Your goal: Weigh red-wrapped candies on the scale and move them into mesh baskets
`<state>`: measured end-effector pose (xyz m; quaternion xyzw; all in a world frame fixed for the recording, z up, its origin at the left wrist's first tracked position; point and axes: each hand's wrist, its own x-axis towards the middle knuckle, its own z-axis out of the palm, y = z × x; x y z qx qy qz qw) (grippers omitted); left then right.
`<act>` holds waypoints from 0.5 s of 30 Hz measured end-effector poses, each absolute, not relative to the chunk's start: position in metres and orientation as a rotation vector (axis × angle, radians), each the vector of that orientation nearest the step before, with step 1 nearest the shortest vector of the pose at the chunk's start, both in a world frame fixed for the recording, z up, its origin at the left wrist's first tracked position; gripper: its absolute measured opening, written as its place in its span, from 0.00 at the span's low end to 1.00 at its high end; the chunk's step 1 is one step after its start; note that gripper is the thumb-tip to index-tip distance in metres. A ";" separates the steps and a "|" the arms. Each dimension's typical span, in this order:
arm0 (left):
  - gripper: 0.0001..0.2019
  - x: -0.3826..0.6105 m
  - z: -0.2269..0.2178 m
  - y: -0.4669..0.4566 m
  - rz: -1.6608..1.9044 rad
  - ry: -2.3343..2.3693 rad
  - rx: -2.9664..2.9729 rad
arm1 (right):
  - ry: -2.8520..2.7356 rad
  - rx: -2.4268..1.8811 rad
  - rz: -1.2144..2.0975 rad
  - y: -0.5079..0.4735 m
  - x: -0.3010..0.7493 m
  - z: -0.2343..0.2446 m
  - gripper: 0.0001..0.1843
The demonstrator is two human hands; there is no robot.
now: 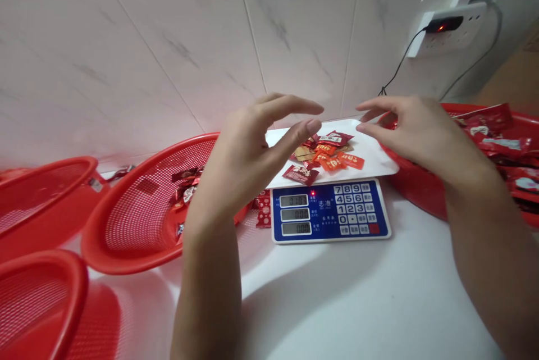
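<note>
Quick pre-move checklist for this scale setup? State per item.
1. Hands empty: ok. The left hand and right hand show nothing held, both half open above the tray.
2. Wrapped candies inside the white tray: ok, though one sits near the front edge.
3. Scale display reading: cannot tell, top line too blurred.
4. Scale powered: ok, red indicator lit.
5. Nothing stray beside the scale: not ok, a red patterned packet lies to its left.
</note>
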<state>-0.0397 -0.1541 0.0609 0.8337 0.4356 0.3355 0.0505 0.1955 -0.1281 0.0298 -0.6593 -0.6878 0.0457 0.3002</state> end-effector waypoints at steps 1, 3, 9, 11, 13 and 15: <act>0.15 -0.040 0.060 -0.153 1.019 1.331 2.537 | -1.826 -1.766 0.123 -0.128 0.195 0.030 0.24; 0.15 -0.040 0.059 -0.152 1.016 1.325 2.541 | -1.824 -1.777 0.123 -0.128 0.194 0.030 0.24; 0.12 -0.037 0.060 -0.154 1.002 1.309 2.547 | -1.826 -1.762 0.139 -0.131 0.193 0.032 0.24; 0.13 -0.035 0.062 -0.157 0.983 1.323 2.545 | -1.832 -1.749 0.141 -0.131 0.194 0.032 0.23; 0.14 -0.034 0.062 -0.157 0.981 1.312 2.547 | -1.840 -1.691 0.152 -0.126 0.196 0.029 0.23; 0.17 -0.033 0.057 -0.152 1.016 1.278 2.539 | -1.823 -1.584 0.142 -0.116 0.197 0.019 0.25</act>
